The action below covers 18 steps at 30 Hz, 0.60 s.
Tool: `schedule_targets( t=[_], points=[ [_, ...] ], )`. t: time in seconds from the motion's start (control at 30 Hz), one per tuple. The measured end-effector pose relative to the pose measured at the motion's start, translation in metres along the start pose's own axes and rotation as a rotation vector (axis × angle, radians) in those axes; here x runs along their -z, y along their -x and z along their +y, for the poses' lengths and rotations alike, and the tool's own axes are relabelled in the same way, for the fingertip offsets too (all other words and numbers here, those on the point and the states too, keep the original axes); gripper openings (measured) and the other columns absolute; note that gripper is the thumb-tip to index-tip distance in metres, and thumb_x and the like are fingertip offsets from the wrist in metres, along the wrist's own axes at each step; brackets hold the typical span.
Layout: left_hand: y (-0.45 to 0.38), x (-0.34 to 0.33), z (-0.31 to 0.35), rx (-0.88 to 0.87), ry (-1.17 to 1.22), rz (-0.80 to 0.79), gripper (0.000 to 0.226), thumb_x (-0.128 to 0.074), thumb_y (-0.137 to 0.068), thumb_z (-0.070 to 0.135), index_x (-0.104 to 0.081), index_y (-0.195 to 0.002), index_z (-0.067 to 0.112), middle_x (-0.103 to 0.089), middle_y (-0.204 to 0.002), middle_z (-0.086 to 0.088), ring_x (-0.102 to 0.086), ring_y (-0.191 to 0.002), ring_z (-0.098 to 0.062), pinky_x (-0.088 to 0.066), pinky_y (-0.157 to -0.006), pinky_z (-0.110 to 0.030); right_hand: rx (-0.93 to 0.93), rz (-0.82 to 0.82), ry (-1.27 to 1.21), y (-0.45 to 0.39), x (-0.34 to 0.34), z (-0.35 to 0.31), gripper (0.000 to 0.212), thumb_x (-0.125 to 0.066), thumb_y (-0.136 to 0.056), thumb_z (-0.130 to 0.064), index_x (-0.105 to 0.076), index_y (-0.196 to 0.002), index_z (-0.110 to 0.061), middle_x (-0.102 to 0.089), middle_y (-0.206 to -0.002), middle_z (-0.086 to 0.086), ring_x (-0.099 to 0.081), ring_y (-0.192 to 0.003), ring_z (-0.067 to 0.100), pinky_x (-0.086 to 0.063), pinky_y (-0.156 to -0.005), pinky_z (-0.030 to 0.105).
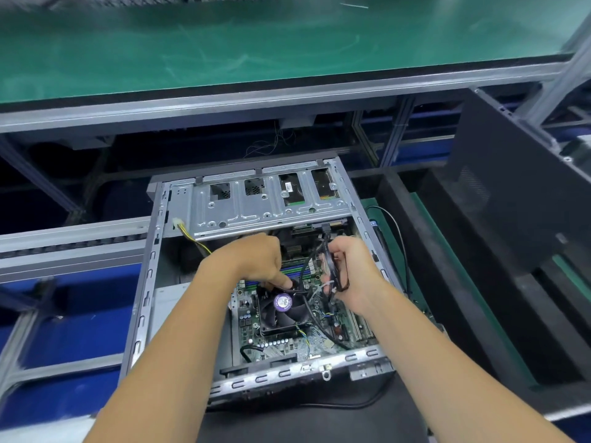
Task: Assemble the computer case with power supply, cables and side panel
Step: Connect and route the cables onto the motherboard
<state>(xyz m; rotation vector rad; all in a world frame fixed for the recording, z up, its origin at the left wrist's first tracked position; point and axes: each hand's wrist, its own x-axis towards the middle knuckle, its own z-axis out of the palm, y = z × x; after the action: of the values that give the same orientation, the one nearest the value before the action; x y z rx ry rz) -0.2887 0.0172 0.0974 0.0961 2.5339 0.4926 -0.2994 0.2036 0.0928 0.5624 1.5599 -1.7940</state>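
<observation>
1. Cables (332, 270) bunched above the motherboard (319, 334) inside the open case (150, 282).
2. Right hand (355, 276) grips the bundle; left hand (256, 260) pinches one lead beside the CPU fan (281, 310).
3. Risk: slack drops into the fan blades, or tugging strains a connector.

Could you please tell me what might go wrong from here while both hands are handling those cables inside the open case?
The right hand grips a bundle of black cables just above the black CPU cooler fan with the purple label; slack left there could foul its blades. The left hand pinches a cable by the green motherboard, so a hard tug might strain a connector.
</observation>
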Motion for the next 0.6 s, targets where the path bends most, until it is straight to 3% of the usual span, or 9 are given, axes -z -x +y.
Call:
schedule_targets(
  t=[0.07,0.13,0.2,0.27,0.4,0.47,0.53,0.6],
  points=[
    [-0.005,-0.004,0.010,-0.081,-0.030,0.071,0.028,-0.080,-0.073,0.042,-0.065,-0.068,0.018,-0.056,-0.057,0.007,-0.048,-0.053,-0.012,-0.037,-0.054,-0.025,0.018,-0.037,-0.041,0.002,0.001,-0.001,0.025,-0.051,-0.089,-0.026,-0.046,-0.066,-0.016,-0.044,-0.049,-0.002,-0.036,-0.040,0.015,-0.026,-0.044,0.024],
    [-0.008,-0.009,0.021,-0.160,0.133,0.155,0.024,-0.080,-0.074,0.038,-0.064,-0.086,0.025,-0.063,-0.073,0.011,-0.052,-0.059,0.000,-0.039,-0.055,-0.017,0.027,-0.017,-0.024,0.002,0.002,0.001,0.030,-0.050,-0.098,-0.035,-0.053,-0.075,-0.015,-0.048,-0.048,-0.002,-0.039,-0.039,0.015,-0.027,-0.042,0.025],
    [-0.010,-0.013,0.029,-0.215,0.371,0.240,0.020,-0.078,-0.078,0.032,-0.061,-0.089,0.028,-0.063,-0.081,0.010,-0.050,-0.057,0.005,-0.039,-0.056,-0.010,0.056,0.062,0.061,0.000,0.001,0.001,0.028,-0.049,-0.103,-0.032,-0.056,-0.084,-0.014,-0.052,-0.049,-0.002,-0.042,-0.040,0.014,-0.030,-0.040,0.024],
    [-0.011,-0.015,0.031,-0.223,0.557,0.283,0.018,-0.075,-0.082,0.021,-0.062,-0.089,0.030,-0.060,-0.082,0.009,-0.050,-0.057,0.005,-0.044,-0.062,-0.012,0.104,0.121,0.112,-0.004,0.001,0.003,0.021,-0.051,-0.104,-0.024,-0.057,-0.087,-0.011,-0.053,-0.056,0.000,-0.044,-0.047,0.014,-0.034,-0.042,0.025],
    [-0.012,-0.019,0.034,-0.208,0.723,0.261,0.019,-0.070,-0.084,0.002,-0.069,-0.090,0.019,-0.060,-0.066,0.004,-0.060,-0.058,-0.004,-0.050,-0.059,-0.018,0.122,0.159,0.114,-0.009,-0.002,0.005,0.018,-0.050,-0.104,-0.018,-0.060,-0.107,-0.005,-0.059,-0.068,0.004,-0.051,-0.058,0.016,-0.040,-0.051,0.027],
    [-0.014,-0.019,0.034,-0.177,0.798,0.250,0.020,-0.068,-0.084,-0.004,-0.070,-0.099,0.008,-0.066,-0.071,-0.002,-0.063,-0.061,-0.007,-0.052,-0.063,-0.019,0.127,0.162,0.067,-0.009,-0.004,0.004,0.025,-0.048,-0.105,-0.018,-0.057,-0.123,-0.004,-0.069,-0.086,0.008,-0.062,-0.070,0.017,-0.046,-0.054,0.025],
    [-0.016,-0.018,0.033,-0.146,0.890,0.240,0.025,-0.065,-0.085,-0.006,-0.067,-0.110,0.000,-0.069,-0.079,-0.006,-0.066,-0.067,-0.009,-0.053,-0.067,-0.019,0.116,0.162,0.020,-0.013,-0.005,0.004,0.034,-0.045,-0.106,-0.021,-0.050,-0.135,-0.005,-0.068,-0.113,0.014,-0.066,-0.093,0.024,-0.051,-0.066,0.031],
    [-0.016,-0.018,0.032,-0.146,0.925,0.242,0.024,-0.063,-0.087,-0.006,-0.067,-0.110,0.000,-0.069,-0.080,-0.006,-0.067,-0.069,-0.009,-0.053,-0.068,-0.019,0.101,0.161,-0.002,-0.014,-0.006,0.004,0.035,-0.043,-0.106,-0.022,-0.050,-0.136,-0.005,-0.067,-0.111,0.013,-0.064,-0.089,0.023,-0.051,-0.072,0.034]
  ],
)
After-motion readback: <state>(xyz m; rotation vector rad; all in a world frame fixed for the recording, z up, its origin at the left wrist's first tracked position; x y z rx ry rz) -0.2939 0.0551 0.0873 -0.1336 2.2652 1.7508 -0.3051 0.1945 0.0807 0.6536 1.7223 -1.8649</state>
